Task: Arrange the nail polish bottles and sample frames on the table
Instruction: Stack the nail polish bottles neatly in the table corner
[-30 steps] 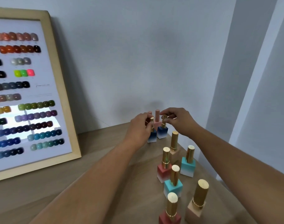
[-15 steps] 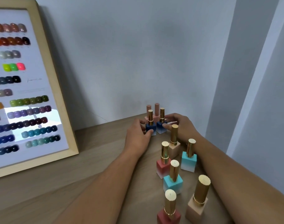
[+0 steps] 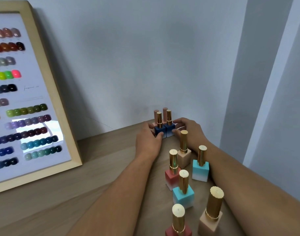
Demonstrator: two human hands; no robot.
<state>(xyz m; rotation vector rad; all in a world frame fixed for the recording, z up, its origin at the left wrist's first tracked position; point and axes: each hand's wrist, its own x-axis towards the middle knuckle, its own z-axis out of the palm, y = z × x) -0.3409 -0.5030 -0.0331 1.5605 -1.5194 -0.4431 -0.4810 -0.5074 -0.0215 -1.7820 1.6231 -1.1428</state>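
Observation:
Two dark blue nail polish bottles with gold caps stand side by side near the wall: the left blue bottle (image 3: 159, 129) and the right blue bottle (image 3: 170, 128). My left hand (image 3: 148, 139) grips the left one at its base. My right hand (image 3: 188, 132) grips the right one at its base. Two pink bottles (image 3: 165, 113) stand just behind them, partly hidden. A big wooden sample frame (image 3: 43, 92) with rows of coloured nail tips leans against the wall at the left.
Between my forearms on the wooden table (image 3: 94, 167) stand several gold-capped bottles: beige (image 3: 184, 155), red (image 3: 172, 177), two turquoise (image 3: 200, 169) (image 3: 183, 195), another beige (image 3: 210, 220), another red (image 3: 178, 227). The wall corner lies right behind the blue bottles.
Both hands dropped from the bottles' caps to their bases, and the two blue bottles now stand pressed together on the table. The view shifted slightly.

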